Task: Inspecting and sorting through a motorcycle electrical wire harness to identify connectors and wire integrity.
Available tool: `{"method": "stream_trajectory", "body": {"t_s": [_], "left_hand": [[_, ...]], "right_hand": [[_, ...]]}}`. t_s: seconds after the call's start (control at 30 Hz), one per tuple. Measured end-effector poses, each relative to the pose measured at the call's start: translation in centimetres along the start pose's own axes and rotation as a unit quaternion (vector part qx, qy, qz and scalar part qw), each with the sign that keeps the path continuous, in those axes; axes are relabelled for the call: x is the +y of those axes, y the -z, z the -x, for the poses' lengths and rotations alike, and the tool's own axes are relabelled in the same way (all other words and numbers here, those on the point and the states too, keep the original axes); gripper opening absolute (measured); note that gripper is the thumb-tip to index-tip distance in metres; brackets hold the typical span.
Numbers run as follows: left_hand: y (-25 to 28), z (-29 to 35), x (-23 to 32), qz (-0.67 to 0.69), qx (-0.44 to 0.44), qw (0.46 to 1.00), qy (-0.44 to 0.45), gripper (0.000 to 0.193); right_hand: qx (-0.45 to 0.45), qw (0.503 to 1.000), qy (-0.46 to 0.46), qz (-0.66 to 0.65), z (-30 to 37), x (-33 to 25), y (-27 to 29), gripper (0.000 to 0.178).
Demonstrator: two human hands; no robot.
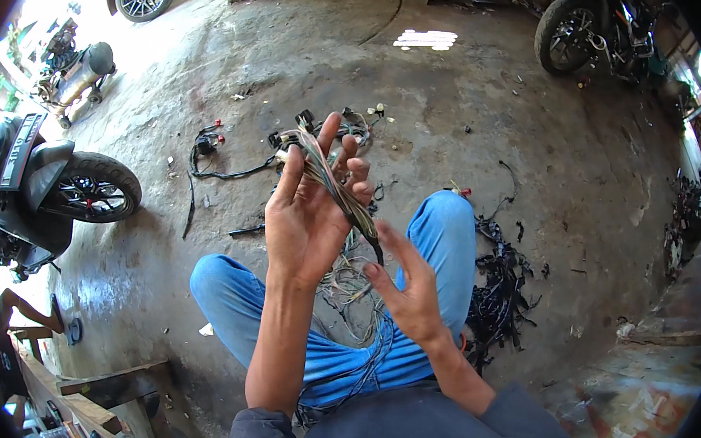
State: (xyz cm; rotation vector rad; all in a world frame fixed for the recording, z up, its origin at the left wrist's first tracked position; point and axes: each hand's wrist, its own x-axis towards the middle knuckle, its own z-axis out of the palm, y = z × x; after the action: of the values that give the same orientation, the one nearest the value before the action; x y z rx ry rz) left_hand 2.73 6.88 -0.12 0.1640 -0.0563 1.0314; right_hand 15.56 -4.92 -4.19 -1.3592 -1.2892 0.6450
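My left hand (310, 231) is raised above my lap, palm up, with a wiring harness (338, 188) lying across its palm and fingers. The thumb and curled fingers hold this bundle of many-coloured wires. Its lower end narrows into a dark wrapped section (377, 250). Close beside that end is my right hand (411, 297), thumb and fingers apart; whether a fingertip touches the wrap is hard to see. Loose thin wires (354, 302) trail down between my legs and over my jeans. Past my left fingertips, more harness with black connectors (351, 127) rests on the floor.
A heap of black stripped tape and sheathing (498, 289) lies right of my knee. Another harness branch (234, 173) with black plugs is at front left. Motorcycles stand at left (89, 188) and far right (576, 32). A wooden bench (92, 408) holds tools at lower left.
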Motion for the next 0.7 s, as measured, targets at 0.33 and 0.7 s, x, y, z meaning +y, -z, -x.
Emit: {"method": "stream_trajectory", "body": {"t_s": [0.33, 0.7], "left_hand": [[3.5, 2.4, 1.0, -0.242, 0.051, 0.968, -0.034, 0.07], [4.6, 3.7, -1.9, -0.023, 0.048, 0.998, 0.024, 0.063]], "right_hand": [[-0.092, 0.905, -0.217, -0.354, 1.5, -1.7, -1.0, 0.029], [-0.116, 0.904, -0.22, -0.348, 1.9, -2.1, -1.0, 0.026]]}}
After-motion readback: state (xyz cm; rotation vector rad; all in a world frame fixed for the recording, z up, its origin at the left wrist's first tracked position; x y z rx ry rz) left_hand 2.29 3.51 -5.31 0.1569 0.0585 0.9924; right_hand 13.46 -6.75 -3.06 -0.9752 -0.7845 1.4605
